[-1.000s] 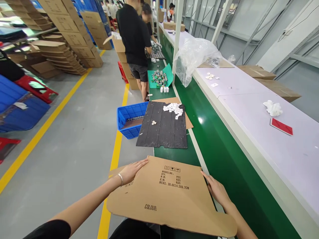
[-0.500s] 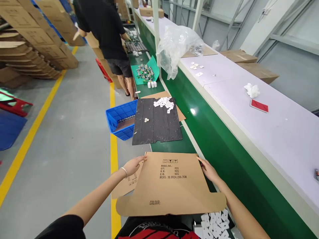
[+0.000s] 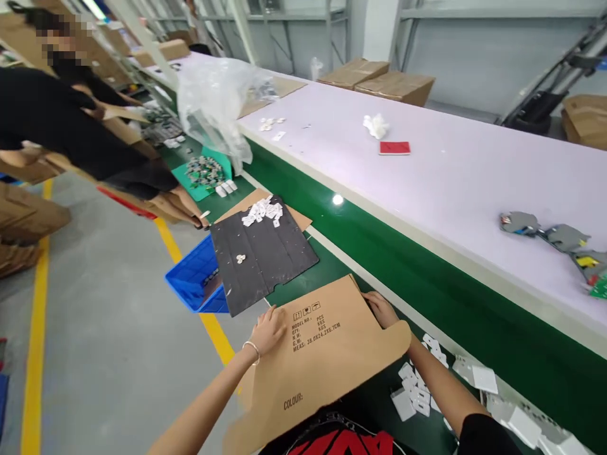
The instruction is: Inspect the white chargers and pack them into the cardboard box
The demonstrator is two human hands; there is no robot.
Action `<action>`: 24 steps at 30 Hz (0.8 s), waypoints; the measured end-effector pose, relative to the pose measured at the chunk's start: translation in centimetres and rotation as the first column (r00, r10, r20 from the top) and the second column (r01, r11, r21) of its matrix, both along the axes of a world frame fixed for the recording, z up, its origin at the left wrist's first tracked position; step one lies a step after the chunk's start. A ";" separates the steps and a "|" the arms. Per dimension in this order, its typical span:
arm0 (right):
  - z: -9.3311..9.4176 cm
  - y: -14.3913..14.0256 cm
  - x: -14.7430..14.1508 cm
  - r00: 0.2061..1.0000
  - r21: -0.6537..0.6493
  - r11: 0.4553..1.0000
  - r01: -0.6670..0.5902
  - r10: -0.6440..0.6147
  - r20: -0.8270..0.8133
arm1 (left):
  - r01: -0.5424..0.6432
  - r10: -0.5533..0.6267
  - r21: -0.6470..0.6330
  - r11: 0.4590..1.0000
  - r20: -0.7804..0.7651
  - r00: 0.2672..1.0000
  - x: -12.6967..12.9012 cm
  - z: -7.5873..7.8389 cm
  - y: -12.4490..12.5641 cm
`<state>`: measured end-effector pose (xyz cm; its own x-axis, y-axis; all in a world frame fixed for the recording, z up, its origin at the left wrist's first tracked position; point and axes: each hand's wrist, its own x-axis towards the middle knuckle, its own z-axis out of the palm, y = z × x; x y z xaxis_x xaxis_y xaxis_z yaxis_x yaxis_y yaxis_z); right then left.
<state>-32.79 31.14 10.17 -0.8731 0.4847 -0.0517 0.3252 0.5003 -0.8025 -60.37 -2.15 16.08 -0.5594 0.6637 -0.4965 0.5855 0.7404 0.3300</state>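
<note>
A flat brown cardboard carton (image 3: 313,360), printed with "COLOUR:" and measurements, lies tilted in front of me, its wide rounded flap towards my body. My left hand (image 3: 269,330), with a bracelet at the wrist, is closed on its upper left edge, fingers over the printed face. On the right edge, near the far corner, the fingers of my right hand (image 3: 382,309) grip the carton; part of them is hidden by the board. Just beyond it lies a black board (image 3: 260,253) with small white plastic pieces (image 3: 263,212) on top.
A blue crate (image 3: 190,275) stands left of the black board. White plastic parts (image 3: 415,388) lie by my right forearm. The raised white bench (image 3: 450,183) runs along the right, with a red pad (image 3: 394,148) on it. Co-workers (image 3: 95,126) stand at far left.
The view has swung to the right. The carton has turned anticlockwise, its left side now nearer me. My left hand has moved from the far left corner further onto the printed face.
</note>
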 end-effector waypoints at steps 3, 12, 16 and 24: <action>-1.8 -1.0 0.0 0.994 -0.111 0.990 0.087 -0.094 -0.057 | 0.161 -0.164 0.091 0.983 0.031 0.986 2.0 0.7 4.7; -4.2 -3.2 -0.7 0.982 -0.217 0.961 0.173 -0.185 -0.033 | 0.346 -0.381 0.283 0.895 0.079 0.921 7.8 -1.4 17.7; -3.6 -2.9 -0.5 0.988 -0.178 0.972 0.156 -0.155 0.022 | 0.316 -0.351 0.299 0.901 0.070 0.934 8.5 -2.3 18.4; -3.7 -3.5 0.2 0.990 -0.211 0.967 0.141 -0.134 0.047 | 0.308 -0.343 0.345 0.887 0.044 0.938 8.0 -2.0 18.5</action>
